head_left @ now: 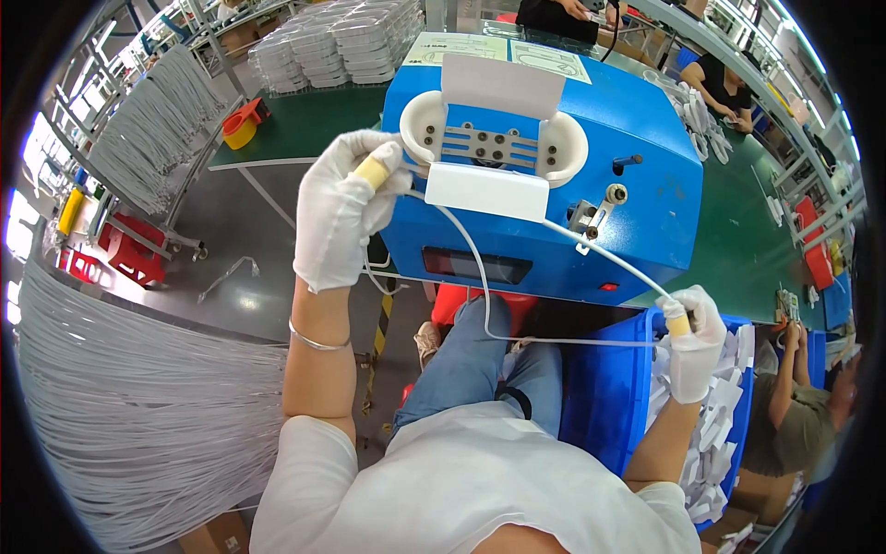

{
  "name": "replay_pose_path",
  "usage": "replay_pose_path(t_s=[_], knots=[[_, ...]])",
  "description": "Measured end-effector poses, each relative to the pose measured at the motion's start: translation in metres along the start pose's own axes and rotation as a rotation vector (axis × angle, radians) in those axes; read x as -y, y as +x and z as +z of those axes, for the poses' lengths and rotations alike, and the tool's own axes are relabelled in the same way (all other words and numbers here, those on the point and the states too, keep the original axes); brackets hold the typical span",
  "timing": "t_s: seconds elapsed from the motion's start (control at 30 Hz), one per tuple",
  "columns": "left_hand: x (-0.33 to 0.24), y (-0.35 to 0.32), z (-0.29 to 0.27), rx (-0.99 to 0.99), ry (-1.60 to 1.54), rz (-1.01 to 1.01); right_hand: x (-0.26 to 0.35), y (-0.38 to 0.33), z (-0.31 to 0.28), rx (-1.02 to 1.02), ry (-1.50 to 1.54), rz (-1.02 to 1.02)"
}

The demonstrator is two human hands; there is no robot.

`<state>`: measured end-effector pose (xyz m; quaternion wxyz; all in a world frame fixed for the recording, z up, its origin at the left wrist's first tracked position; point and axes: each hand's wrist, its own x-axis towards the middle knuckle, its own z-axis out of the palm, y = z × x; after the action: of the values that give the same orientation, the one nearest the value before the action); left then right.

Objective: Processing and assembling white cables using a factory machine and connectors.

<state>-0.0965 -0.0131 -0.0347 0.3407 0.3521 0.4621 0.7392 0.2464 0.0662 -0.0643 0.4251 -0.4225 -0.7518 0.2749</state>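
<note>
A white cable [484,286] hangs in a loose loop in front of a blue winding machine [646,222]. My left hand [343,212], in a white glove with yellow tape on a finger, is closed on the cable beside the machine's left white curved holder [421,129]. At the lower right my right hand [694,343], gloved and taped likewise, grips the cable too. One stretch runs taut from it up to the machine's front white flap [487,191]; another sags back toward the left hand. The fingertips partly hide the cable in both hands.
Bundled cables [148,406] lie at the left, with more on a rack [157,129]. A blue bin [604,388] of white pieces stands by my right arm. Stacked clear trays [341,46] and a tape roll [242,127] sit behind. Other people work at the right and far side.
</note>
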Motion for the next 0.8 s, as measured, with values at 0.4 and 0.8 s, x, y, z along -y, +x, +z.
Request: replay_pose_path(t_s=[0.4, 0.8], knots=[[0.024, 0.006, 0.011, -0.090, 0.326, 0.205, -0.009, 0.020, -0.013, -0.060, -0.090, -0.012], [0.045, -0.030, 0.012, -0.279, 0.431, 0.331, -0.043, 0.130, -0.035, 0.045, -0.154, -0.085]])
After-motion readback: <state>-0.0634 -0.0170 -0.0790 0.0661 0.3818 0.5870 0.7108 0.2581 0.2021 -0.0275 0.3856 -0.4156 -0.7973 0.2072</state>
